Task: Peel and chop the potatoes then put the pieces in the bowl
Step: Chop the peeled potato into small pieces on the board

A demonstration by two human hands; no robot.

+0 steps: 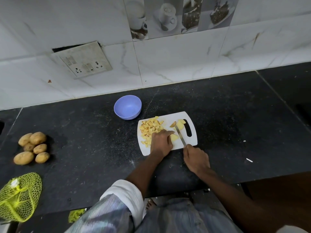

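On white plastic chopping board [191,118], left hand [161,142] pins wet, prob. slippery pale-yellow potato chunk [174,137] w/ curled fingers, right hand [196,158] clamped round steel knife [180,136]; lilac plastic bowl [127,106] waits nearby.

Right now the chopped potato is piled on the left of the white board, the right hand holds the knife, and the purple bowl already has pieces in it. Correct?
Not quite. The head view shows the purple bowl empty. The rest stands: chopped potato on the white board, knife in the right hand.
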